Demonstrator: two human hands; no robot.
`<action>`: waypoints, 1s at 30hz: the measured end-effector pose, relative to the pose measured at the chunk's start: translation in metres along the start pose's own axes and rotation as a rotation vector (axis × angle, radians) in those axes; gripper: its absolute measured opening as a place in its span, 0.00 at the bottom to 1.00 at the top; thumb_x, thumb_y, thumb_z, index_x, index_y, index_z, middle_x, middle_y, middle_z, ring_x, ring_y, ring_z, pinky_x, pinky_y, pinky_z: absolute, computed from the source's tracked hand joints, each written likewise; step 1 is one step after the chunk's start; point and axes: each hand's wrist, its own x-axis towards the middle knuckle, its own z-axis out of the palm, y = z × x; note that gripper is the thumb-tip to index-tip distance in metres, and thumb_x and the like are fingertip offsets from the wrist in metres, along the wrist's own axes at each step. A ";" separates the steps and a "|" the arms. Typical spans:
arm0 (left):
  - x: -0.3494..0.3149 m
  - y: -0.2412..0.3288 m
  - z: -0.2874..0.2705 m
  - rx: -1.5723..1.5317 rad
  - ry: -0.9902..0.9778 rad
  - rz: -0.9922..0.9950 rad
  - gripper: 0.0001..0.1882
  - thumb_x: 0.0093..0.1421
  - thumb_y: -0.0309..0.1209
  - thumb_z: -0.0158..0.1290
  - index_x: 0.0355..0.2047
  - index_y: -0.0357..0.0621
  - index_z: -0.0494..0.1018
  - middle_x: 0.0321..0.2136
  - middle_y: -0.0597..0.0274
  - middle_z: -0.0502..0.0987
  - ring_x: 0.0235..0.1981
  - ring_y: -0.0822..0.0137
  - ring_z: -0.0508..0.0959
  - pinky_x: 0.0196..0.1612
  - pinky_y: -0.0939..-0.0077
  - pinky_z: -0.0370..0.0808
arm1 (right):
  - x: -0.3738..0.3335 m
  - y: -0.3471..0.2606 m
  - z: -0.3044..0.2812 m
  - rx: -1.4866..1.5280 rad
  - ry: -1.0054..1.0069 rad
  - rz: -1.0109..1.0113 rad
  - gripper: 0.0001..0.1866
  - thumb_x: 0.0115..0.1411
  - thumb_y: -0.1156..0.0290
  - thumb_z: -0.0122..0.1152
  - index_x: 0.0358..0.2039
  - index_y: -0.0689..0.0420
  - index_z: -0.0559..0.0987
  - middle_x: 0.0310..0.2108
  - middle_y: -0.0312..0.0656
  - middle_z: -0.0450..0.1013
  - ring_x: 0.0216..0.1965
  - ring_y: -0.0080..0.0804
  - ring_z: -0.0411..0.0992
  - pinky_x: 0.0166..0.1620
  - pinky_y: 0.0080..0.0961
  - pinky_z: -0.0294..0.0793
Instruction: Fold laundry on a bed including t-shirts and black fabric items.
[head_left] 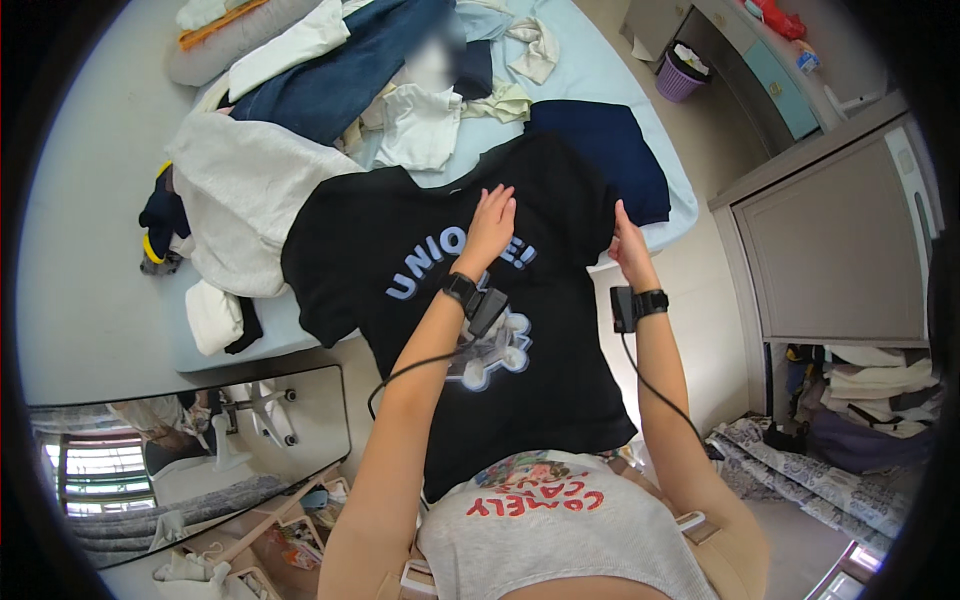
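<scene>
Room: bedroom, with one bed [640, 130] under a pale blue sheet, one grey cabinet [840, 250] to your right and one purple bin [680, 75] beyond it.
Shirt: one black T-shirt [400, 250] with a pale print lies spread over the bed's near edge, its hem hanging toward you.
Left hand: your left hand [490, 225] rests flat on the chest of the shirt — fingers spread, gripping nothing.
Right hand: your right hand [630, 245] seems to pinch the shirt's right sleeve edge — the fingers are partly hidden.
Pile: one white garment [240, 190] and one navy garment [340, 70] lie heaped behind.
Wrists: two black wrist devices, one on each.
</scene>
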 end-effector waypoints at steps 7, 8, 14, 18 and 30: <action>0.026 -0.003 0.032 0.345 0.033 0.013 0.24 0.62 0.42 0.43 0.58 0.52 0.63 0.61 0.48 0.55 0.63 0.45 0.52 0.63 0.54 0.48 | 0.017 -0.003 -0.033 -0.014 0.194 -0.509 0.10 0.58 0.59 0.60 0.29 0.52 0.78 0.23 0.24 0.69 0.24 0.11 0.60 0.28 0.11 0.57; 0.027 -0.002 0.034 0.394 0.048 0.026 0.25 0.62 0.43 0.44 0.59 0.54 0.62 0.62 0.47 0.53 0.63 0.46 0.51 0.63 0.54 0.47 | 0.022 -0.007 -0.047 -0.028 0.202 -0.491 0.09 0.59 0.62 0.59 0.30 0.53 0.78 0.26 0.26 0.71 0.27 0.12 0.63 0.32 0.11 0.60; 0.024 -0.002 0.029 0.476 0.099 0.061 0.27 0.60 0.45 0.46 0.60 0.57 0.61 0.62 0.45 0.53 0.63 0.46 0.51 0.62 0.54 0.48 | 0.027 -0.006 -0.038 -0.210 0.287 -0.296 0.13 0.59 0.59 0.60 0.35 0.57 0.77 0.28 0.28 0.71 0.28 0.14 0.64 0.30 0.13 0.63; 0.025 0.007 0.018 0.361 0.057 0.040 0.28 0.59 0.45 0.48 0.59 0.52 0.61 0.61 0.43 0.54 0.62 0.44 0.53 0.62 0.55 0.51 | 0.037 -0.004 -0.044 -0.296 0.243 -0.600 0.11 0.55 0.71 0.64 0.36 0.62 0.76 0.31 0.32 0.73 0.30 0.16 0.68 0.34 0.13 0.67; -0.140 0.060 -0.076 -0.822 0.026 -0.681 0.32 0.66 0.51 0.37 0.63 0.44 0.51 0.61 0.52 0.56 0.62 0.58 0.57 0.62 0.62 0.52 | -0.062 -0.050 0.080 -0.895 0.044 -1.177 0.15 0.49 0.74 0.61 0.40 0.53 0.78 0.28 0.40 0.70 0.28 0.38 0.72 0.30 0.28 0.71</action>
